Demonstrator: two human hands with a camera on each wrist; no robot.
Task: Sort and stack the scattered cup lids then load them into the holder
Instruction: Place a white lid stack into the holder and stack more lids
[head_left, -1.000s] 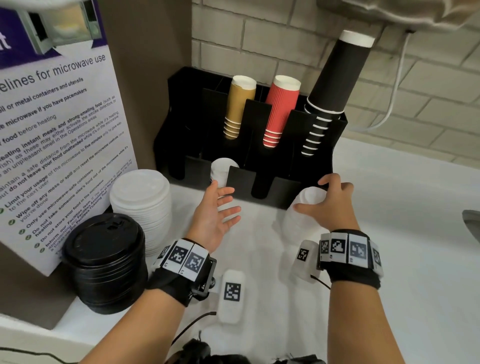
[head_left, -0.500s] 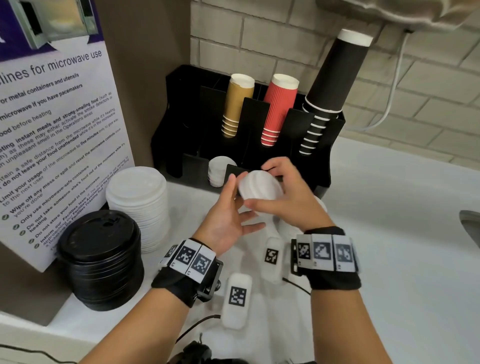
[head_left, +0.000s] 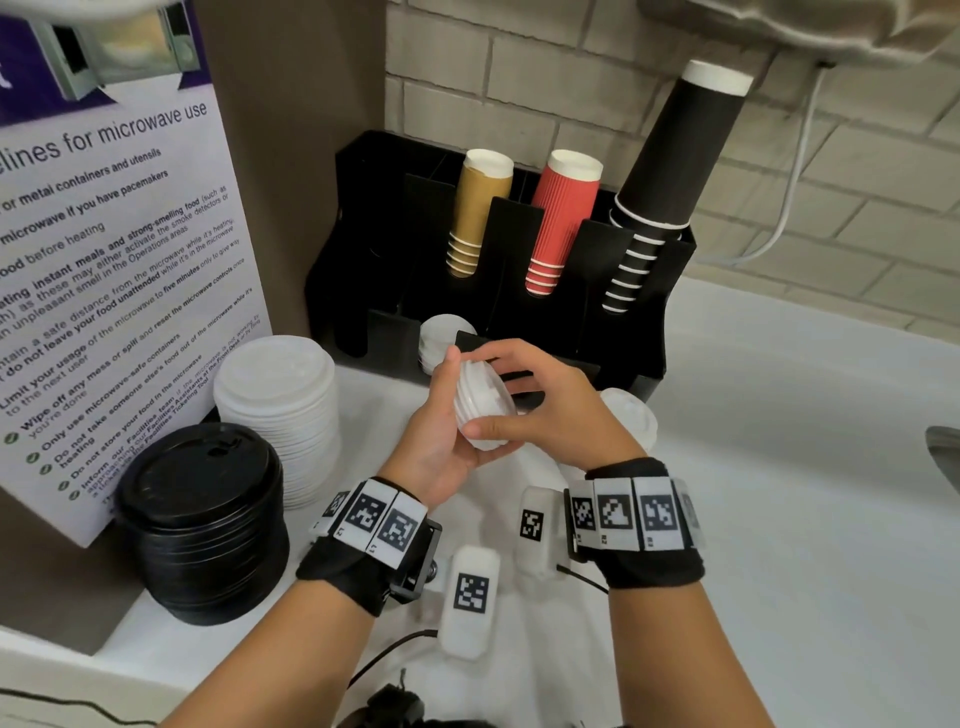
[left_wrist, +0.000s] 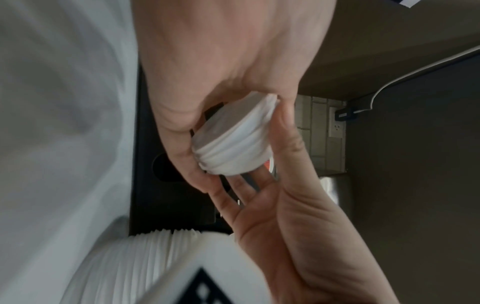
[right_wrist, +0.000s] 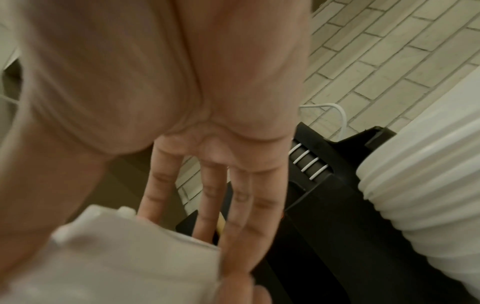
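Note:
A small stack of white cup lids is tipped on its edge above the counter, in front of the black holder. My left hand cups it from the left with the thumb up along its rim. My right hand pinches it from the right between thumb and fingers. The left wrist view shows the same lids between both hands. In the right wrist view they are a blur at my fingertips. One front slot of the holder contains a few white lids.
A tall stack of wide white lids and a stack of black lids stand at the left by a microwave poster. Another white lid stack sits behind my right wrist. Tan, red and black cup stacks fill the holder's back slots.
My right hand lifted a small white lid stack from the right-hand pile and carried it left. My left hand came up to meet it, and both now hold it tipped on edge.

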